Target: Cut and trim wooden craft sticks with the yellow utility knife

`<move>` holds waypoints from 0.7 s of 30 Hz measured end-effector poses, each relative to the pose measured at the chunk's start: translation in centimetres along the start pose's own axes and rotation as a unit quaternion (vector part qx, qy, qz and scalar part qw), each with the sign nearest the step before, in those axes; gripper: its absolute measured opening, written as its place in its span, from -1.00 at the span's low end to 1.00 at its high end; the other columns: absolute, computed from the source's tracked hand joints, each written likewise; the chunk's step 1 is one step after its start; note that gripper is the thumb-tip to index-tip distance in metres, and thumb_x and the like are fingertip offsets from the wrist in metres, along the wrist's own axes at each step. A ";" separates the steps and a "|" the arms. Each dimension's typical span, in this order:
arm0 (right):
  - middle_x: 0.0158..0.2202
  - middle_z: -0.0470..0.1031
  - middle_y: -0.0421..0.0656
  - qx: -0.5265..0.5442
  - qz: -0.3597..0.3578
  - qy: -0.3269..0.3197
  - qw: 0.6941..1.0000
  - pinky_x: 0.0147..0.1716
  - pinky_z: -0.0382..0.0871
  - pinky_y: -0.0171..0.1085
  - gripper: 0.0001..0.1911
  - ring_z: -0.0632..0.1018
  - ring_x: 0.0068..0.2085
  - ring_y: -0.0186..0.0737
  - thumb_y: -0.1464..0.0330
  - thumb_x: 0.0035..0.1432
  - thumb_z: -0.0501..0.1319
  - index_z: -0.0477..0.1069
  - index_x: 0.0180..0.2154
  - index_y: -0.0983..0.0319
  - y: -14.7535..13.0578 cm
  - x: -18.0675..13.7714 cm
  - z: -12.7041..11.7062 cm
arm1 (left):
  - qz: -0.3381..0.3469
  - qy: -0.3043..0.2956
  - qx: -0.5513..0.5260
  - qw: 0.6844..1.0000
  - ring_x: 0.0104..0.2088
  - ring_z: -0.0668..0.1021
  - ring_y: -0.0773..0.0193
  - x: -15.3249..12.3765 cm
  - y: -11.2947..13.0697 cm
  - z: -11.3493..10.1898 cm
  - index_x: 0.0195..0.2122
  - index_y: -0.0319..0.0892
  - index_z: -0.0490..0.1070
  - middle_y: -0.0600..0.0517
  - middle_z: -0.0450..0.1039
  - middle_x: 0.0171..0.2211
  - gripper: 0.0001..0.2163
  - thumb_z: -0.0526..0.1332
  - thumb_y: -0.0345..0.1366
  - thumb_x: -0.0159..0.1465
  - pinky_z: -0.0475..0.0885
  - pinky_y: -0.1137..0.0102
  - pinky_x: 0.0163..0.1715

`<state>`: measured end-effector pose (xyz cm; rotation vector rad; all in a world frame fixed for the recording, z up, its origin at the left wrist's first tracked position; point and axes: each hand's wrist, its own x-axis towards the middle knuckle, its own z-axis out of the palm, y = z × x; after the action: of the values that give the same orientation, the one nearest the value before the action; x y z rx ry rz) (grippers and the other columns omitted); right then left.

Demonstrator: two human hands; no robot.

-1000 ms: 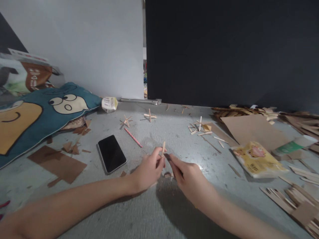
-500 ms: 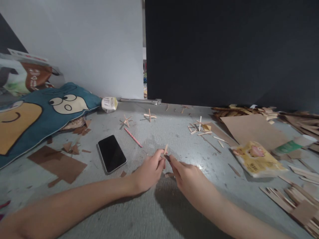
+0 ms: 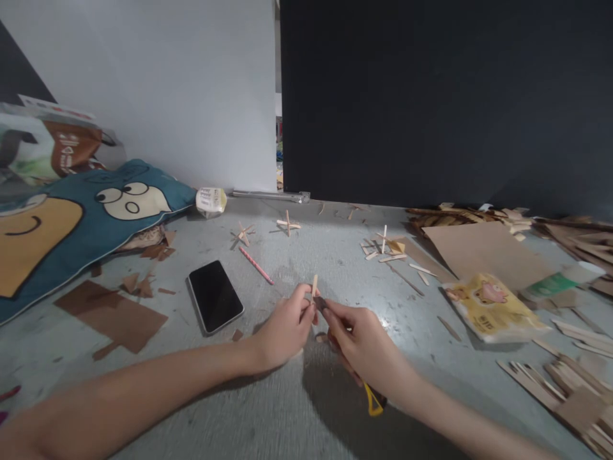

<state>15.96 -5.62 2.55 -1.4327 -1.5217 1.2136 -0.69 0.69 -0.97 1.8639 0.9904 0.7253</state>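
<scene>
A short pale wooden stick [image 3: 315,285] stands upright, pinched between the thumb and fingers of my left hand [image 3: 286,329]. My right hand [image 3: 359,335] is closed round what looks like a pair of scissors [image 3: 374,401], its yellow and black looped handle showing below the palm. A dark tip pokes from the right fingertips and meets the stick's lower part. My fingers cover most of the tool and the stick's lower end. Beneath the hands lies a small wood scrap [image 3: 321,337].
Left are a phone [image 3: 215,297], a pink striped pencil [image 3: 256,265], brown cardboard [image 3: 112,316] and a blue cushion [image 3: 124,217]. Behind stand small crossed-stick pieces [image 3: 288,223]. Right are a yellow tissue packet [image 3: 493,306], a green-and-white tube [image 3: 558,281] and several wooden sticks [image 3: 569,390].
My right hand has turned and shifted, so the yellow and black handle now shows below it. The stick in my left hand has become more upright.
</scene>
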 end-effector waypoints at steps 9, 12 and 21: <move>-0.57 0.24 -0.36 0.103 0.021 0.014 0.994 -0.83 0.14 -0.42 -0.53 0.25 -0.75 -0.43 -0.07 0.32 0.08 0.38 -0.25 0.20 0.0 0.0 0.6 | 0.004 0.027 -0.059 0.998 -0.57 0.37 0.38 0.1 0.3 0.1 -0.07 -0.13 0.25 0.15 0.42 -0.50 -0.88 0.06 -0.25 0.43 0.23 0.47 -0.53; -0.56 0.27 -0.32 -0.016 -0.057 0.068 0.996 -0.72 0.16 -0.44 -0.58 0.28 -0.68 -0.44 0.05 0.42 0.03 0.43 -0.24 0.23 0.3 -0.2 0.4 | 0.012 0.029 -0.062 0.998 -0.59 0.35 0.40 0.0 0.4 0.0 -0.04 -0.13 0.24 0.16 0.43 -0.50 -0.86 0.07 -0.22 0.45 0.23 0.47 -0.53; -0.44 0.60 -0.09 -0.247 -0.158 0.096 0.951 -0.49 0.30 -0.38 -0.56 0.47 -0.53 -0.31 0.25 0.46 -0.02 0.56 0.04 0.28 0.7 -0.3 -0.4 | -0.005 0.010 -0.036 0.999 -0.57 0.39 0.38 -0.5 0.1 -0.1 0.01 -0.12 0.30 0.14 0.41 -0.47 -0.81 0.04 -0.17 0.49 0.28 0.46 -0.52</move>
<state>16.57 -5.94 1.98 -1.4809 -1.9068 0.5025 -0.92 0.29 -0.87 1.7909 0.9731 0.7657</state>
